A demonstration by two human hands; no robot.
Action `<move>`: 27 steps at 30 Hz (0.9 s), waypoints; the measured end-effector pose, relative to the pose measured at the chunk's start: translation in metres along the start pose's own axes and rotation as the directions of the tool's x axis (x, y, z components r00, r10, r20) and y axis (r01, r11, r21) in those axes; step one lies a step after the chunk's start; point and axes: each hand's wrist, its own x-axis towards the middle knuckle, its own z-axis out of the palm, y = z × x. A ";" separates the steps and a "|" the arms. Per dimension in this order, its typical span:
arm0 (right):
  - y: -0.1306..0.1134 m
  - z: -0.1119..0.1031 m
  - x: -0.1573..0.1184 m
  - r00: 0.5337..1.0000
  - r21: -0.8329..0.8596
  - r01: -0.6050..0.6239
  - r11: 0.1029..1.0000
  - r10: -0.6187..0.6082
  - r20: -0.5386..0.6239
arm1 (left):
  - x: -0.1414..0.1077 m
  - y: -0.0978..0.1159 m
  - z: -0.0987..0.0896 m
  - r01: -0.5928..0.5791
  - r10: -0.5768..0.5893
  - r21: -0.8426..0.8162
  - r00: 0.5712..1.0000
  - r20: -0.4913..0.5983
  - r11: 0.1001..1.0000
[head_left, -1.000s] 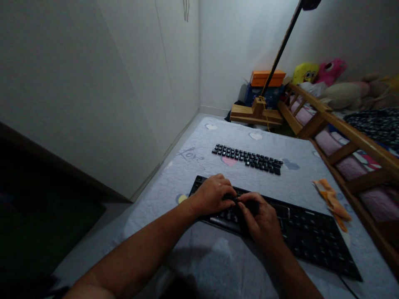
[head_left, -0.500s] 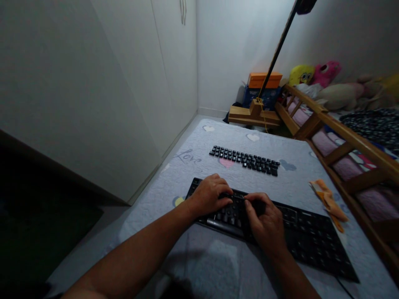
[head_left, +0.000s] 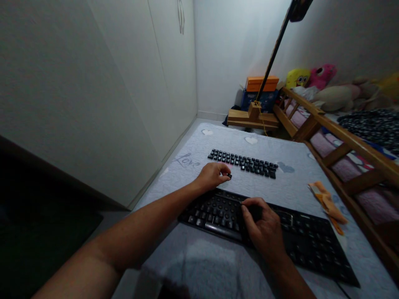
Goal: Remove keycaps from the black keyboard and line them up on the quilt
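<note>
A black keyboard (head_left: 218, 229) lies across the cloth-covered surface, with several bare key sockets in its upper left part and keycaps in place along its lower rows. Just above its far edge, my left hand (head_left: 213, 176) pinches a small black keycap (head_left: 230, 176) between thumb and fingertips. My right hand (head_left: 264, 226) rests over the middle of the keyboard, thumb and forefinger pressed together near the sockets; whatever they hold is too small and dark to make out. Beyond my left hand, loose black keycaps (head_left: 243, 162) lie in neat rows on the cloth.
To the right lies an orange cloth (head_left: 328, 201). A wooden bed rail (head_left: 346, 135) runs along the right side, a white cabinet (head_left: 131, 83) along the left. A lamp stand with a wooden base (head_left: 254, 116) stands behind. A cable (head_left: 343, 289) leaves the keyboard's near right.
My left hand has lifted off the keyboard and moved away from me toward the keycap rows, a keycap now showing in its fingers. The right hand stays at nearly the same spot.
</note>
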 end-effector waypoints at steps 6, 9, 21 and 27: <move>0.001 -0.001 0.000 1.000 0.001 -0.001 1.000 0.001 0.005 | 0.051 -0.004 0.021 0.021 -0.021 0.150 1.000 -0.003 0.988; 0.002 -0.002 0.000 1.000 0.009 0.001 1.000 -0.001 0.003 | 0.062 -0.003 0.031 0.040 -0.042 0.223 0.999 0.004 0.974; 0.001 -0.006 0.001 1.000 0.023 -0.003 1.000 0.003 -0.011 | 0.077 -0.006 0.049 0.057 -0.052 0.281 0.998 -0.025 0.958; -0.001 -0.005 0.003 1.000 0.023 0.011 1.000 -0.011 -0.009 | 0.079 -0.007 0.049 0.016 -0.008 0.329 1.000 -0.026 0.944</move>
